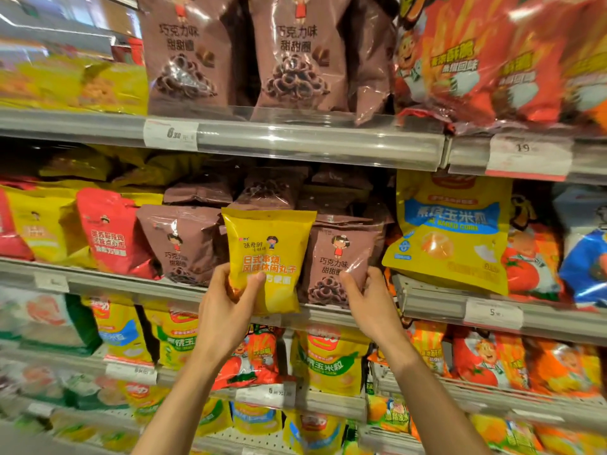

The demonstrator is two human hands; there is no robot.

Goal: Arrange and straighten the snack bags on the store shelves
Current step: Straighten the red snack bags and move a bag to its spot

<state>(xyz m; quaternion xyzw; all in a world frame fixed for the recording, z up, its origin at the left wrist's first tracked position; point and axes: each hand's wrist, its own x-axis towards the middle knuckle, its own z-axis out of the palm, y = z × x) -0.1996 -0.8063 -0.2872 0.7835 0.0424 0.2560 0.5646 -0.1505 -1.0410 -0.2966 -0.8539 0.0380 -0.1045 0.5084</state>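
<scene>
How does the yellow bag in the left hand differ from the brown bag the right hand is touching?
The yellow bag is bright yellow with orange lettering; the brown bag is brown, picturing dark rings. The left hand grips the yellow bag in front of the brown row; the right hand holds the brown bag's corner at the shelf. Both stand upright and bear a cartoon child.

**Price tags and fittings around the clear price rail**

A clear price rail [322,142] runs across the upper middle, catching glare. A white price label [170,134] sits at its left end, its digits blurred. Just right of the rail's right end hangs a white label reading "19" [528,156] with a red lower edge. Well below the rail to the right is a label reading "5" [492,313]. Far below the rail, perforated white back panel [236,436] shows. Above the rail's left end, the store background [65,18] is blurred.
</scene>
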